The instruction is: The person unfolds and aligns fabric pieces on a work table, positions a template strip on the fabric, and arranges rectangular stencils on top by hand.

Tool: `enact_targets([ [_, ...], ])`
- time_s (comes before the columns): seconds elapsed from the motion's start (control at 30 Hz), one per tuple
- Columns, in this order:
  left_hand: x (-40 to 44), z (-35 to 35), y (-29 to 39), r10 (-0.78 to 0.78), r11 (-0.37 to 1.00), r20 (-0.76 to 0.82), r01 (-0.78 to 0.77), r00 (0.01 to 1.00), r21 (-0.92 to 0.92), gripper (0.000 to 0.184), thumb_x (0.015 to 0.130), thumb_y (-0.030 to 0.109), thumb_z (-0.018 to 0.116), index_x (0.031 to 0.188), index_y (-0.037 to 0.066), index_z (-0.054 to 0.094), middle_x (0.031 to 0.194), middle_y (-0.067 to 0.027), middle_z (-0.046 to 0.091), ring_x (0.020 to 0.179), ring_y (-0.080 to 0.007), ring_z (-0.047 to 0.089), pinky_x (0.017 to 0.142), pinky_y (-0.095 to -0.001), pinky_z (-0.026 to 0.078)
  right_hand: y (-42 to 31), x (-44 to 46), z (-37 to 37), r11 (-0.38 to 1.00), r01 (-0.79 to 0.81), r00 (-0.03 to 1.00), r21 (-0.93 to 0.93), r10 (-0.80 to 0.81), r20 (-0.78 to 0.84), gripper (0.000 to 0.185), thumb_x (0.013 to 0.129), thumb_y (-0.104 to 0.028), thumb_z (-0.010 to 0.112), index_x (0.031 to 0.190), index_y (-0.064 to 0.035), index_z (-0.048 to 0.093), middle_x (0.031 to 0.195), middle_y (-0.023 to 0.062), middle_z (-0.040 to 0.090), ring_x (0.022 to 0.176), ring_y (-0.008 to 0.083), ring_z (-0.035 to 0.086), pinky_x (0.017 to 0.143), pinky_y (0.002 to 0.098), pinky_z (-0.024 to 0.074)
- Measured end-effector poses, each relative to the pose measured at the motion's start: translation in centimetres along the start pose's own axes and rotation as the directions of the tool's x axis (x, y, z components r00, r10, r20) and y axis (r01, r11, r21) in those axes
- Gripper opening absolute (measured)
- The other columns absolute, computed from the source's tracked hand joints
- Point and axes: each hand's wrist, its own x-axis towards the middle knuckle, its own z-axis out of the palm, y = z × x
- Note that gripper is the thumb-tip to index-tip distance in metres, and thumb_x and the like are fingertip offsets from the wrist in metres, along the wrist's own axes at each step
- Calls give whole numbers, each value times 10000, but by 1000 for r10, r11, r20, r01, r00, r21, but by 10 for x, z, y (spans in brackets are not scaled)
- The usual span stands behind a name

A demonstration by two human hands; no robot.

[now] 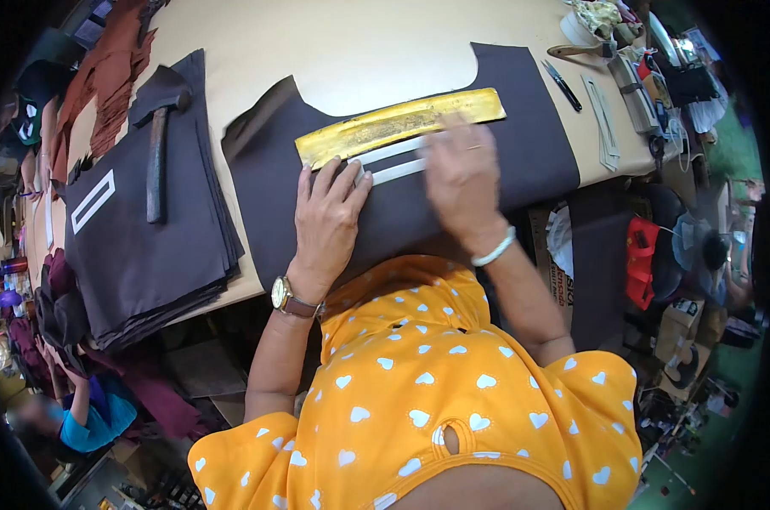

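Dark brown fabric, cut with a curved edge, lies flat in front of me. Across it is a worn yellow curved strip, its kind unclear. Just below the strip lies a white slotted frame, partly covered by my hands. My left hand rests with spread fingers on the near left edge of the strip and the left end of the frame. My right hand is over the frame's right end, its fingers smeared by motion, so whatever they may hold cannot be made out.
At left, a hammer and another white frame lie on a stack of dark fabric. A pen, a brush and pale strips lie at right. Another person sits at lower left.
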Motion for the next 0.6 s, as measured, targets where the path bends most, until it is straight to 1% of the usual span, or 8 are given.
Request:
enact_targets([
  [0.03,-2,1,-1,-4,1000,-5,4,1000,-11,299,760,8,542,1028,103,635,1212,-67,538,1178,-297,444,999,-491,313,-22,-2,3,972,-38,992,233,9,123,270,805,-181,527,982,18,568,969,180,583,956,341,540,810,436,412],
  [0.07,-4,3,-3,-7,1000,-6,7,1000,-23,326,756,-2,533,1047,106,629,1228,-67,528,1200,-300,426,1004,-496,303,-45,-7,10,910,-62,988,411,-2,154,325,819,-180,516,1066,31,542,1046,193,582,1036,352,531,876,469,396],
  [0.1,-4,3,-4,-9,999,-7,9,1000,-34,352,752,-12,524,1066,110,623,1244,-67,518,1221,-304,407,1008,-502,293,-64,-15,17,902,-114,980,416,33,197,361,834,-154,499,1137,42,512,1116,205,568,1092,341,518,942,493,364],
  [0.17,-2,-2,-4,0,1000,46,0,999,-14,415,743,-34,502,1113,125,603,1261,-67,505,1250,-302,377,1014,-530,264,-61,-16,18,895,-206,962,395,112,248,383,838,-102,464,1190,48,474,1177,197,549,1133,302,509,987,496,334],
  [0.27,-2,-11,-3,9,1000,123,-11,992,20,494,731,-60,478,1169,148,575,1277,-64,493,1268,-299,355,1015,-565,235,-41,-18,13,937,-169,962,307,90,257,389,836,-60,430,1208,50,455,1173,163,566,1125,260,524,983,505,339],
  [0.4,-3,-11,-5,12,999,126,-17,992,41,531,722,-72,477,1189,166,567,1282,-58,489,1272,-300,348,1016,-588,216,-9,-18,-1,969,-199,947,145,152,283,364,836,-42,405,1187,40,456,1147,119,595,1107,248,542,1010,514,305],
  [0.5,-6,-11,-5,13,999,127,-19,992,46,540,717,-79,476,1192,161,565,1293,-54,482,1275,-300,342,1023,-589,205,18,-21,-7,954,-291,922,66,262,284,352,837,-37,398,1178,37,451,1145,120,596,1108,250,540,1007,543,288],
  [0.6,-6,-11,-5,22,998,131,-29,991,50,541,715,-82,476,1194,154,562,1305,-54,472,1277,-302,339,1020,-598,201,30,-18,-13,946,-320,902,-48,320,291,350,841,-40,391,1179,34,444,1151,112,589,1089,268,546,996,585,266],
])
